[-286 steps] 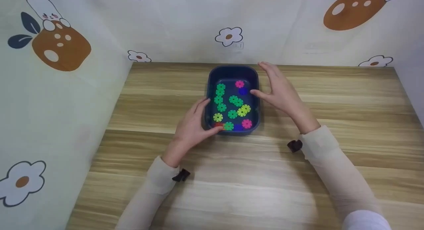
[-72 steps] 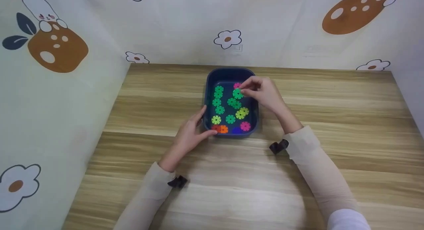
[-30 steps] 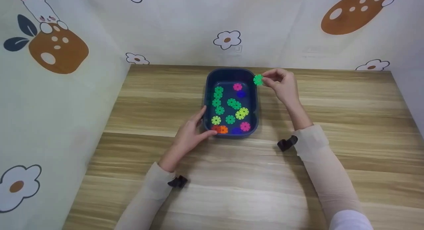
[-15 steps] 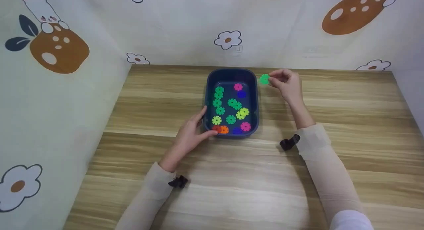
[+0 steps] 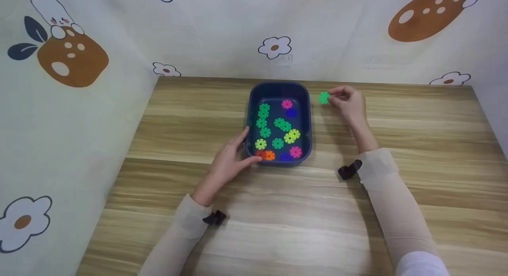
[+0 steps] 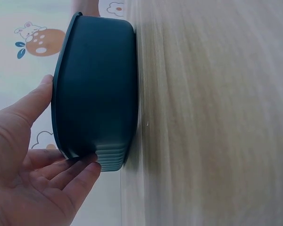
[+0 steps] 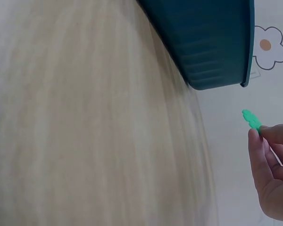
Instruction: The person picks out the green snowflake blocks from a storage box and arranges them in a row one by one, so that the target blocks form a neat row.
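A dark blue plastic basin point(image 5: 279, 85) stands on the table, with several notched snowflake discs lying in it: green point(image 5: 278, 143), yellow point(image 5: 260, 144), pink point(image 5: 295, 152), orange and blue. At its near left corner, my left hand point(image 5: 229, 159) holds the basin, thumb at the near rim and fingers against the left wall; the left wrist view has this hand point(image 6: 42, 160) at the basin's outside. My right hand point(image 5: 351, 103) pinches a green snowflake disc point(image 5: 324, 97) between thumb and fingertips, right of the basin. In the right wrist view the disc point(image 7: 251, 119) appears nearly edge-on, apart from the basin.
The wood-grain table point(image 5: 301, 220) reaches back to a pale patterned cloth wall point(image 5: 222, 37). Another such wall point(image 5: 79, 141) rises on the left. A small black device sits at each wrist.
My right hand has lifted the green disc from over the basin, past its right rim, and drawn it farther right. The left hand stays at the basin's near left corner.
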Demonstrator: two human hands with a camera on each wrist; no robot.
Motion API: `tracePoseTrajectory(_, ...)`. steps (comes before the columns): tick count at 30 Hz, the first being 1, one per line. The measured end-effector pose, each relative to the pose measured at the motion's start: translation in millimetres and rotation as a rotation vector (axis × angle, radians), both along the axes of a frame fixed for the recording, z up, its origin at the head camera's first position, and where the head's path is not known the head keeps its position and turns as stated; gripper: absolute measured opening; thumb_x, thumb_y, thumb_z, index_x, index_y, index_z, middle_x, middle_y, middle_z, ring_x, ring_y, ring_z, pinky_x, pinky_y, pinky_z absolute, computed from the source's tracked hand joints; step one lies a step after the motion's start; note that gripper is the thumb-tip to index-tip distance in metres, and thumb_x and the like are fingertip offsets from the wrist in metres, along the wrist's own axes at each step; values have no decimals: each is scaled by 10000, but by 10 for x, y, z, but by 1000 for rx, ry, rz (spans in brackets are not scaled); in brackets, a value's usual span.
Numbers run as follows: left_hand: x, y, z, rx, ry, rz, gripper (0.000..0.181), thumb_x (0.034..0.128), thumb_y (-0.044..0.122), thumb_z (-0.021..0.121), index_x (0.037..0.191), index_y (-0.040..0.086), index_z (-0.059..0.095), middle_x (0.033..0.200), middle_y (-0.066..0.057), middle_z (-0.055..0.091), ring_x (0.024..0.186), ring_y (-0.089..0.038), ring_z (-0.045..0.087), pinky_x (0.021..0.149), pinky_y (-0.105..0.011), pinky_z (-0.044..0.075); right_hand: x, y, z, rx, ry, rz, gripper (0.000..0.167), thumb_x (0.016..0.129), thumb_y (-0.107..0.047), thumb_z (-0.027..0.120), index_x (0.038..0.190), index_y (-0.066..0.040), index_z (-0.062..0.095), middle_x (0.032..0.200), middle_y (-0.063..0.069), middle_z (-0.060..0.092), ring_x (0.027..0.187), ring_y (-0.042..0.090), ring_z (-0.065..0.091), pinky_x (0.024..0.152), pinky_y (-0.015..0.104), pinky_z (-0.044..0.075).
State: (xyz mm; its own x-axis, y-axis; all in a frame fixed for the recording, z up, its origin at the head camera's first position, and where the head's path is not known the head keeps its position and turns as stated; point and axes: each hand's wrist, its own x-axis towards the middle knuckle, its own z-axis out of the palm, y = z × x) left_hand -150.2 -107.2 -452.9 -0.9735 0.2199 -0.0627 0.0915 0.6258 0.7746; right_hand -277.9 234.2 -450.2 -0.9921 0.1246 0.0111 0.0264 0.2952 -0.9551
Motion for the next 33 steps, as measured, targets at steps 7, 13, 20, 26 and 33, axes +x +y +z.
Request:
tracePoseTrajectory(7, 12, 5, 6, 9, 3, 5, 898, 830, 319, 808, 1564, 133, 325, 1591, -186, 361, 1432, -326, 437, 1144, -422, 426, -21, 56, -47, 134, -78, -8, 243, 903, -49, 661, 1129, 38, 689, 841, -139, 636, 808, -14, 589, 718, 98, 489)
tracePoseTrajectory(13, 5, 5, -5, 9, 31, -7, 883, 835, 305, 807, 1557, 106, 339, 1577, -196, 387, 1426, -331, 446, 1133, -432, 436, -35, 78, -84, 197, -109, -24, 228, 888, -58, 671, 1099, 14, 719, 847, -89, 671, 777, -17, 568, 689, 107, 466)
tracePoseTrajectory(20, 3, 1, -3, -3, 28, -3, 888, 834, 315, 806, 1559, 114, 336, 1579, -193, 383, 1442, -336, 421, 1170, -449, 393, -48, 92, -110, 159, -159, -20, 210, 882, -7, 674, 1085, 33, 707, 831, -62, 682, 741, -13, 574, 673, 95, 498)
tracePoseTrajectory(26, 7, 2, -2, -11, 19, 1, 890, 834, 333, 803, 1561, 122, 334, 1581, -200, 375, 1437, -346, 424, 1183, -473, 373, -61, 107, -121, 137, -199, -7, 231, 885, 17, 655, 1108, 60, 697, 790, -104, 657, 713, -32, 597, 679, 97, 538)
tracePoseTrajectory(33, 10, 3, 1, -18, 24, 5, 887, 833, 334, 805, 1560, 129, 339, 1577, -198, 380, 1437, -348, 423, 1189, -476, 364, -70, 118, -123, 173, -201, -7, 249, 891, -15, 666, 1122, 73, 695, 766, -134, 637, 696, -65, 576, 674, 70, 522)
